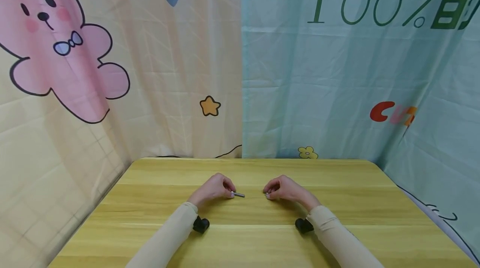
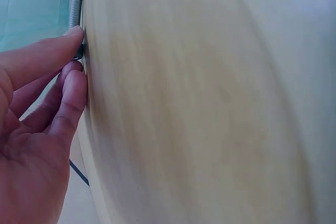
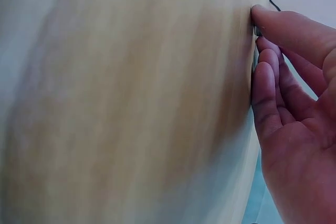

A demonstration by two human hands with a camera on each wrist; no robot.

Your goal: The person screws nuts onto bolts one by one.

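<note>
My left hand (image 1: 214, 188) pinches a metal bolt (image 1: 238, 194) by its head end between thumb and fingers, low over the wooden table. The bolt's threaded shank points right, toward the other hand. In the left wrist view the thread of the bolt (image 2: 76, 4) shows past the thumb, and the dark head is partly covered by the fingers. Across a short gap, my right hand (image 1: 286, 189) holds a small metal piece (image 3: 257, 31) between thumb and index finger. Most of that piece is hidden by the fingertips, so I cannot tell its kind.
The wooden table (image 1: 247, 239) stretches under both hands, with rounded far corners. Printed curtains (image 1: 277, 72) hang behind it and along both sides. Each wrist carries a black camera mount, such as the left one (image 1: 201, 225).
</note>
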